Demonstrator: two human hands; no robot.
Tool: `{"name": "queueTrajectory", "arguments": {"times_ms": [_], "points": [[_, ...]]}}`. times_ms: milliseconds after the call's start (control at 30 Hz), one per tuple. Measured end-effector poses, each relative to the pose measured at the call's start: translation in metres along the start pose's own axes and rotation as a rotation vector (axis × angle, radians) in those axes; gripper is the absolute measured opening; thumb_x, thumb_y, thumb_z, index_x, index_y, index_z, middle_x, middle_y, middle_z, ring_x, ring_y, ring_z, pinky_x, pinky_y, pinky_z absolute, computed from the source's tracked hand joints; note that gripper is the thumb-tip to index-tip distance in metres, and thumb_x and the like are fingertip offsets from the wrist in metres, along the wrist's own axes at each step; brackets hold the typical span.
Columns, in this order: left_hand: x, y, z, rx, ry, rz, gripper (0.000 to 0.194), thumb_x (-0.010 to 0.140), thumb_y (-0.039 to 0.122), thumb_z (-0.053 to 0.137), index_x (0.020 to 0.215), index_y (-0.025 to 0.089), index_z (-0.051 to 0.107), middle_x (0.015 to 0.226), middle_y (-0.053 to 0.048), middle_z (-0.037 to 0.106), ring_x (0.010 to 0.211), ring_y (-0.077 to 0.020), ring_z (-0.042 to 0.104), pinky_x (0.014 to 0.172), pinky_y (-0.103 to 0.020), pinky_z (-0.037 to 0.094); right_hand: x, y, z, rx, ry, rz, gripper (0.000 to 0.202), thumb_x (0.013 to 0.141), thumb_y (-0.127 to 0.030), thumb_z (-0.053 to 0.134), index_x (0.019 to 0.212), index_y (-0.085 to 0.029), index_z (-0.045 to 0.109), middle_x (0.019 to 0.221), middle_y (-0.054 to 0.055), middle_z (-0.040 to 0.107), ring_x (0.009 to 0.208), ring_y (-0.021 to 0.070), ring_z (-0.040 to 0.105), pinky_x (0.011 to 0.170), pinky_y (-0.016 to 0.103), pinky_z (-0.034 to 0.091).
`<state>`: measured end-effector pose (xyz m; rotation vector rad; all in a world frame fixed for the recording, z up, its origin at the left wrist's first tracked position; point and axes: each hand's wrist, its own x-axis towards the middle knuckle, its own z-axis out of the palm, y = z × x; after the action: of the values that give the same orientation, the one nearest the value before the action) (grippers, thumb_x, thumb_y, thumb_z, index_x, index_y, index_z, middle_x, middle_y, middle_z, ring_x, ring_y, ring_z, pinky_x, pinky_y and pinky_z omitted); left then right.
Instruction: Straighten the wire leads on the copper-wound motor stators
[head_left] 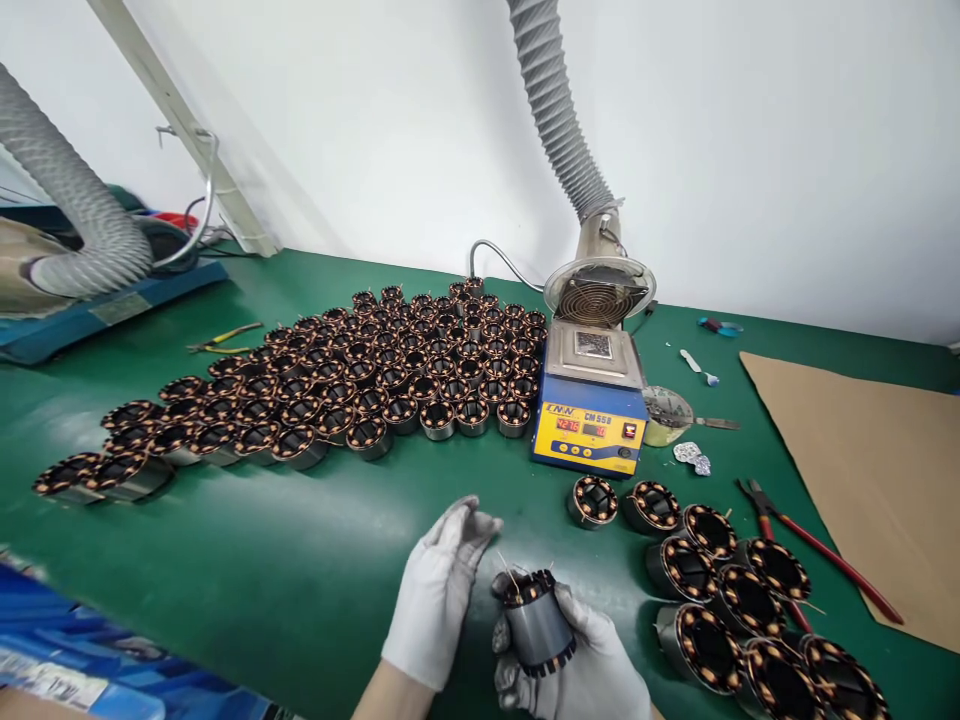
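My right hand (592, 660), in a white glove, is wrapped around a motor stator (538, 625), a grey steel ring with black slotted ends. It is held tilted above the green table, and thin copper wire ends stick up from its upper rim. Just left of it, my left hand (444, 585), also gloved, has its fingers loosely bent and the thumb apart. No object shows in it, and a small gap separates it from the stator. Nearest on the table stands another wound stator (593, 501), in front of the blue-and-yellow solder pot (589, 425).
Many stators (367, 370) crowd the table's left and middle. Several more (750, 598) stand at right beside red-handled cutters (832, 560) and a cardboard sheet (862, 450). A fume hose (559, 110) hangs over the pot. Yellow-handled pliers (229, 338) lie at left.
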<state>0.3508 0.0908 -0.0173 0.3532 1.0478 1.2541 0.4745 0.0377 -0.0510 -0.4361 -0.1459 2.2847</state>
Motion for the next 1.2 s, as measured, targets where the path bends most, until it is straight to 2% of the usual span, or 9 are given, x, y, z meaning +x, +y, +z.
{"name": "queueTrajectory", "arguments": {"times_ms": [167, 267, 367, 467, 567, 733, 833, 967, 1200], "points": [[-0.015, 0.004, 0.004, 0.490, -0.038, -0.041, 0.021, 0.049, 0.019, 0.072, 0.070, 0.016, 0.071, 0.068, -0.004, 0.072, 0.067, -0.0188, 0.064, 0.065, -0.025, 0.050, 0.006, 0.007, 0.010, -0.205, 0.143, -0.204, 0.046, 0.067, -0.045, 0.071, 0.106, -0.023, 0.058, 0.099, 0.006, 0.067, 0.083, 0.0213, 0.064, 0.066, 0.031, 0.049], [-0.010, 0.009, -0.009, 0.490, 0.005, 0.025, 0.014, 0.054, 0.023, 0.070, 0.066, 0.015, 0.069, 0.058, -0.002, 0.068, 0.059, -0.0162, 0.060, 0.060, -0.024, 0.048, 0.007, 0.016, 0.005, -0.550, 0.319, -0.397, 0.059, 0.060, -0.041, 0.076, 0.111, -0.023, 0.054, 0.106, 0.007, 0.064, 0.090, 0.0253, 0.062, 0.066, 0.032, 0.051], [-0.002, 0.015, -0.025, 0.396, 0.047, 0.108, 0.031, 0.067, 0.035, 0.068, 0.093, 0.019, 0.066, 0.077, -0.002, 0.072, 0.080, -0.0170, 0.064, 0.079, -0.025, 0.047, 0.008, 0.025, -0.010, -0.919, 0.546, -0.624, 0.054, 0.059, -0.026, 0.072, 0.109, -0.024, 0.053, 0.104, 0.006, 0.064, 0.089, 0.0237, 0.062, 0.072, 0.031, 0.051], [-0.003, 0.009, -0.026, 0.497, -0.106, 0.045, 0.052, 0.067, 0.040, 0.068, 0.114, 0.022, 0.057, 0.107, -0.006, 0.069, 0.107, -0.0218, 0.058, 0.097, -0.032, 0.039, 0.014, 0.031, -0.025, -1.251, 0.560, -0.890, 0.040, 0.058, -0.017, 0.068, 0.095, -0.025, 0.053, 0.104, 0.006, 0.064, 0.092, 0.0239, 0.061, 0.078, 0.033, 0.050], [-0.008, -0.007, -0.013, 0.510, -0.216, -0.082, 0.038, 0.062, 0.035, 0.072, 0.095, 0.016, 0.067, 0.098, -0.010, 0.071, 0.094, -0.0243, 0.063, 0.088, -0.033, 0.046, 0.022, 0.033, -0.030, -1.552, 0.549, -1.067, 0.032, 0.061, -0.018, 0.065, 0.088, -0.025, 0.052, 0.101, 0.006, 0.063, 0.095, 0.0253, 0.059, 0.080, 0.038, 0.048], [-0.002, -0.001, -0.008, 0.004, -0.030, -0.018, 0.025, 0.068, 0.038, 0.069, 0.083, 0.018, 0.066, 0.070, -0.001, 0.071, 0.071, -0.0154, 0.066, 0.073, -0.025, 0.051, 0.023, 0.035, -0.025, -1.593, 0.734, -0.993, 0.028, 0.062, -0.026, 0.071, 0.077, -0.026, 0.047, 0.097, 0.008, 0.061, 0.091, 0.0281, 0.058, 0.078, 0.042, 0.045], [-0.001, 0.020, -0.013, 0.209, 0.021, 0.052, 0.032, 0.063, 0.034, 0.073, 0.091, 0.019, 0.067, 0.085, -0.004, 0.073, 0.089, -0.0187, 0.065, 0.085, -0.028, 0.048, 0.020, 0.036, -0.022, -1.513, 0.766, -0.954, 0.031, 0.060, -0.029, 0.074, 0.075, -0.026, 0.046, 0.099, 0.008, 0.061, 0.094, 0.0299, 0.056, 0.080, 0.043, 0.043], [-0.007, 0.027, -0.007, 0.671, -0.030, -0.029, 0.032, 0.052, 0.021, 0.072, 0.083, 0.014, 0.070, 0.084, -0.009, 0.073, 0.082, -0.0244, 0.065, 0.076, -0.032, 0.050, 0.018, 0.034, -0.019, -1.458, 0.711, -0.945, 0.028, 0.064, -0.028, 0.072, 0.078, -0.027, 0.048, 0.106, 0.009, 0.061, 0.097, 0.0287, 0.056, 0.081, 0.042, 0.043], [-0.007, 0.014, 0.006, 0.550, -0.020, -0.111, 0.016, 0.048, 0.021, 0.068, 0.061, 0.013, 0.065, 0.057, -0.001, 0.063, 0.058, -0.0137, 0.055, 0.059, -0.025, 0.043, 0.016, 0.028, -0.014, -1.480, 0.630, -0.924, 0.026, 0.066, -0.026, 0.070, 0.075, -0.028, 0.045, 0.101, 0.005, 0.065, 0.091, 0.0265, 0.059, 0.082, 0.041, 0.042]]}}
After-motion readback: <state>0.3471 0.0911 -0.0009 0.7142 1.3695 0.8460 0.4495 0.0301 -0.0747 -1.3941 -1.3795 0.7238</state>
